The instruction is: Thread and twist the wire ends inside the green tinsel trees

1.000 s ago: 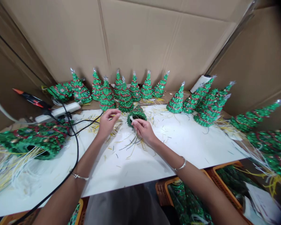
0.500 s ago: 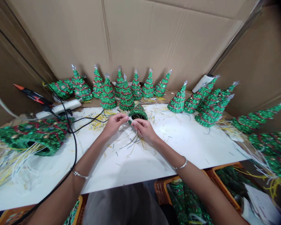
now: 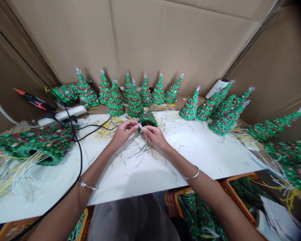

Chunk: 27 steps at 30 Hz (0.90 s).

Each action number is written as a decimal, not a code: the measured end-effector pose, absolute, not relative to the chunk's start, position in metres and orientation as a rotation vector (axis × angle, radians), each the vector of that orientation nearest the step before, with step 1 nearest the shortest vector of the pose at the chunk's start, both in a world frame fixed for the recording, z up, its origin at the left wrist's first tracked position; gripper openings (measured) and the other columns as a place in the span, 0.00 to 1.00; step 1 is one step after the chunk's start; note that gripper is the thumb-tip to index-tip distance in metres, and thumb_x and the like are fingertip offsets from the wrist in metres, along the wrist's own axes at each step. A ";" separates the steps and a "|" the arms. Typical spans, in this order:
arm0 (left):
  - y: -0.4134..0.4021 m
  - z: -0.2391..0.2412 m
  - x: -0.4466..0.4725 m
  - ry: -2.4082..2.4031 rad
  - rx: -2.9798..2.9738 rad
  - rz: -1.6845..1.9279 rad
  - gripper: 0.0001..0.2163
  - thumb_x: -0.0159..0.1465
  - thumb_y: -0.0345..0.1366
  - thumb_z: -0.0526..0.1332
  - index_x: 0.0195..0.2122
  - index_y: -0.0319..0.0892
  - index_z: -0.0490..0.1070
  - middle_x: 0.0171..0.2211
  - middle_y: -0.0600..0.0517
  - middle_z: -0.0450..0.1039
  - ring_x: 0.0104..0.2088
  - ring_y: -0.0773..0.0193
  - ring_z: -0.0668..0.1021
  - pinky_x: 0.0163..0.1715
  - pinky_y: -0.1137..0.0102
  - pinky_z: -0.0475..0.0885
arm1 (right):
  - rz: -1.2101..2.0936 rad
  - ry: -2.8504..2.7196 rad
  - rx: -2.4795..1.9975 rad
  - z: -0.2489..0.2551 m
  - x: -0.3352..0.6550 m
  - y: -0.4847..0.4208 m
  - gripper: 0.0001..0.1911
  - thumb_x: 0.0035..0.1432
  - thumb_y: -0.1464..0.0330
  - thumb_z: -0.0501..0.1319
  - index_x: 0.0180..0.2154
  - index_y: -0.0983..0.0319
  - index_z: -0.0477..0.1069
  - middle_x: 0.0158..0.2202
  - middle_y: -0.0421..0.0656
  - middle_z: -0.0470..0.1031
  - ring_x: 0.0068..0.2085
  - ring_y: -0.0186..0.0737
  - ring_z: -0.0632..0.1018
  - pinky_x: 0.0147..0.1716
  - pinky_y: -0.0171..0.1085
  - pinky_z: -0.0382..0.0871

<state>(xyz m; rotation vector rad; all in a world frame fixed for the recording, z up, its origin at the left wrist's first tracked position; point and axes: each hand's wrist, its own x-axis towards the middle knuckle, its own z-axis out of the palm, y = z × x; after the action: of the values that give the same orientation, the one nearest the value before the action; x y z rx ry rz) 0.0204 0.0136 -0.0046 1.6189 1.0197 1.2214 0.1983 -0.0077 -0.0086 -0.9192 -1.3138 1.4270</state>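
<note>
A small green tabletop Christmas tree (image 3: 148,117) lies on its side at the middle of the white board, its hollow base facing me. Thin wires (image 3: 145,143), pale, yellow and dark, hang out below that opening. My left hand (image 3: 125,134) pinches pale wires between thumb and fingertips at the left of the opening. From the right, my right hand (image 3: 154,135) pinches the same bunch, fingertips close to the left ones. The exact wire ends between the fingers are too small to make out.
Several decorated trees (image 3: 115,100) stand along the cardboard wall. A larger tree (image 3: 40,144) with trailing wires lies at left, near a power strip (image 3: 62,115), a soldering iron (image 3: 35,102) and a black cable (image 3: 80,157). Wire clippings (image 3: 100,132) litter the board. Orange crates (image 3: 175,201) stand below.
Both hands stay almost in place at the tree's base, with only slight finger movement on the wires. The view has shifted very slightly.
</note>
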 end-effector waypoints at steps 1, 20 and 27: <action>0.014 -0.005 0.021 1.013 1.616 1.224 0.13 0.58 0.46 0.67 0.38 0.41 0.76 0.37 0.49 0.77 0.37 0.61 0.77 0.38 0.70 0.70 | 1.429 -1.316 -0.922 -0.008 0.198 -0.008 0.18 0.55 0.55 0.64 0.32 0.65 0.72 0.19 0.32 0.61 0.14 0.24 0.58 0.13 0.30 0.44; 0.009 0.003 0.022 0.973 1.606 1.120 0.14 0.59 0.48 0.65 0.31 0.41 0.72 0.27 0.53 0.72 0.30 0.64 0.75 0.34 0.71 0.69 | 1.441 -1.331 -0.916 -0.012 0.200 -0.006 0.18 0.55 0.55 0.64 0.33 0.64 0.73 0.19 0.32 0.60 0.14 0.23 0.57 0.14 0.31 0.45; 0.014 0.000 0.018 0.938 1.583 1.101 0.15 0.56 0.48 0.68 0.31 0.41 0.73 0.27 0.52 0.73 0.29 0.64 0.75 0.31 0.71 0.69 | 1.440 -1.363 -0.925 -0.009 0.200 -0.006 0.18 0.54 0.54 0.64 0.32 0.64 0.73 0.19 0.32 0.60 0.14 0.24 0.58 0.14 0.31 0.45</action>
<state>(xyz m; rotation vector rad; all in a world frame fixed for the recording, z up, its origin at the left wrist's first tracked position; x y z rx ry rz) 0.0181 0.0136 -0.0001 1.5834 0.9376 1.1008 0.2000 -0.0064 -0.0089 -0.9249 -1.3631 1.4398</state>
